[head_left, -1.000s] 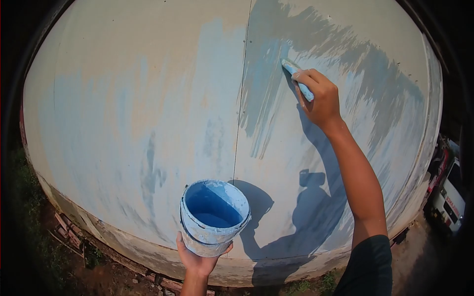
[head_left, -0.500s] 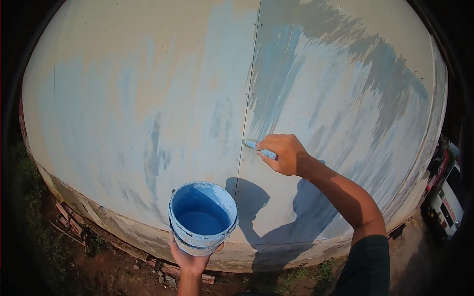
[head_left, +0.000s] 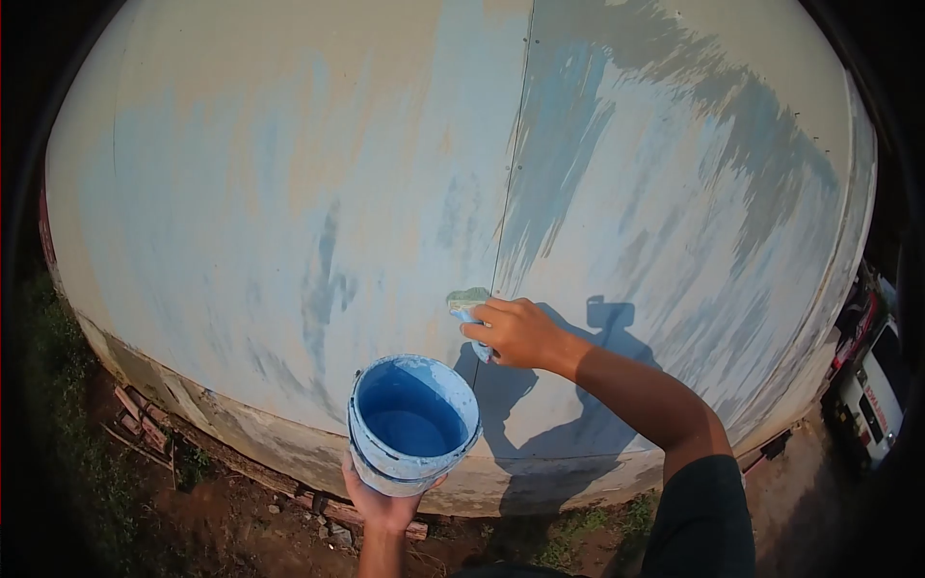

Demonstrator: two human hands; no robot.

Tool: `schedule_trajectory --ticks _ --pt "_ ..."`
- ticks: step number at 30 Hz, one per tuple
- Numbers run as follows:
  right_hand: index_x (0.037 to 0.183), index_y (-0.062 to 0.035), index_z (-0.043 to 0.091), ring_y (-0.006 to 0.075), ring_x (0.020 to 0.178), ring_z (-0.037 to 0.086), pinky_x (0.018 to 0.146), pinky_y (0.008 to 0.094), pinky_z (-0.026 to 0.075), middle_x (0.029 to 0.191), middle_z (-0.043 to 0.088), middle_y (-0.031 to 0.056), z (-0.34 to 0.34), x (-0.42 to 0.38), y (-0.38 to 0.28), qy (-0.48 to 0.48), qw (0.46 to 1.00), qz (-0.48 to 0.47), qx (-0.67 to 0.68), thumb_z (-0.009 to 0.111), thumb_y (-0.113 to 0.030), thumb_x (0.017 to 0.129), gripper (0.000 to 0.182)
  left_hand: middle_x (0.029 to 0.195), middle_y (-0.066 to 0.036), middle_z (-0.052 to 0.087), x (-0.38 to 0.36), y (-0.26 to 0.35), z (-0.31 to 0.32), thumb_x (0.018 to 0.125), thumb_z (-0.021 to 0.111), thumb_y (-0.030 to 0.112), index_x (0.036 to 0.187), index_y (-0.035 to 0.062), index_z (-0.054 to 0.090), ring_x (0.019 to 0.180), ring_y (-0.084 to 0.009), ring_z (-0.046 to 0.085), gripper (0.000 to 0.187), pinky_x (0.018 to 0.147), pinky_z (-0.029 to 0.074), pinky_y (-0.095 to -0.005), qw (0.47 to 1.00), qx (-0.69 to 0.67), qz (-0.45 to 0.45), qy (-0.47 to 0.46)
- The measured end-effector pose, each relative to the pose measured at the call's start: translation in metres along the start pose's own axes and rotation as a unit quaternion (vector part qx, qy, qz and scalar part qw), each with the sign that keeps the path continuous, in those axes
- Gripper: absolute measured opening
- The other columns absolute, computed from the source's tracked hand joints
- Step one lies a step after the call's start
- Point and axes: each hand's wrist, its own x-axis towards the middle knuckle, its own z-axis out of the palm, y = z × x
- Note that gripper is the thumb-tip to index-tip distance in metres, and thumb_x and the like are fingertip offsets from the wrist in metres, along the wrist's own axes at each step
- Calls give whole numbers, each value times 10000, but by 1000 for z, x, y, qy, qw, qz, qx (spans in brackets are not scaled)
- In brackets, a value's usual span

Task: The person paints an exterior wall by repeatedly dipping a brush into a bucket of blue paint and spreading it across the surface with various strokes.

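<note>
My left hand (head_left: 382, 499) is wrapped round the bottom of a paint bucket (head_left: 414, 474), holding it up at the lower middle of the view. Its rim and sides are smeared with paint, and blue paint (head_left: 412, 424) lies inside. Above and to the right, my right hand (head_left: 520, 332) is closed on a blue-handled paintbrush (head_left: 471, 306). The bristles point up and to the left, in front of the wall (head_left: 385, 222) just left of the vertical seam. Streaks of light blue and wet grey-blue paint cover much of this wall.
Bare soil with weeds runs along the wall's base, where bricks and wood pieces (head_left: 140, 421) lie at the left. A white vehicle (head_left: 872, 390) stands at the far right. My shadow falls on the wall behind the right arm.
My right hand has moved the brush left and slightly down, off the painted strip and across the seam. The bristles now tilt upward. The bucket appears slightly further right as the view shifts.
</note>
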Motion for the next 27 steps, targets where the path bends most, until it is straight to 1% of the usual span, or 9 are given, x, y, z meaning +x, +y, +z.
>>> schedule_trajectory --ticks 1,4,8,13,15,19,21,25,27 --pt "1103 -95 738 273 959 715 731 390 598 1032 720 97 -5 5 -4 -72 990 40 112 816 -96 818 295 1739 -180 286 0 3 -1 994 470 702 1702 217 279 1525 -496 392 879 995 482 -837 1000 0 -7 6" --pt "1116 -90 745 290 947 706 741 420 576 1041 718 78 -46 35 37 -47 984 151 85 827 -96 809 318 1743 -175 281 -3 6 -2 1003 449 706 1705 219 275 1534 -490 381 872 1011 466 -837 1000 24 1 -1" --pt "1103 -96 755 311 868 704 726 419 579 963 711 89 -110 59 88 216 965 103 -111 832 -6 728 393 1727 -188 283 0 0 -2 988 480 712 1697 223 265 1529 -515 367 888 1007 472 -834 999 37 20 7" --pt "1084 -103 749 296 1024 759 740 333 645 1095 748 151 -42 6 73 163 955 41 -244 790 -30 763 331 1747 -153 291 -1 2 -7 1011 442 719 1701 221 294 1536 -457 392 863 1039 449 -822 999 19 1 -37" --pt "1051 -95 745 306 1107 757 749 307 657 1159 747 201 7 -34 26 99 975 13 -198 774 -114 823 231 1744 -153 300 -3 2 -4 1015 440 711 1698 218 302 1535 -452 397 854 1046 448 -816 1000 25 7 -16" --pt "1119 -105 741 274 1074 730 707 348 640 1095 739 152 69 -93 -43 7 999 5 -38 796 -135 825 301 1734 -154 324 -2 3 -4 1024 436 691 1691 206 324 1532 -444 405 831 1063 442 -804 1000 12 -9 -13" --pt "1127 -111 750 252 1042 713 725 397 624 1056 732 101 68 -105 -48 -129 989 60 44 824 -105 779 356 1733 -154 327 -2 7 -4 1025 437 692 1690 205 327 1534 -446 402 832 1066 438 -808 1000 23 -17 1" --pt "1113 -115 759 286 957 714 739 408 607 1031 722 81 7 -72 22 73 987 138 45 835 -31 691 437 1730 -157 330 -2 9 -8 1031 438 681 1686 197 334 1528 -452 406 821 1073 428 -818 999 31 -24 10" --pt "1118 -99 774 315 961 724 731 408 611 1136 747 128 -30 -55 38 78 980 179 -43 811 -30 696 429 1729 -159 331 -2 6 -7 1033 438 677 1685 193 337 1524 -452 411 818 1076 429 -816 999 18 -28 13"
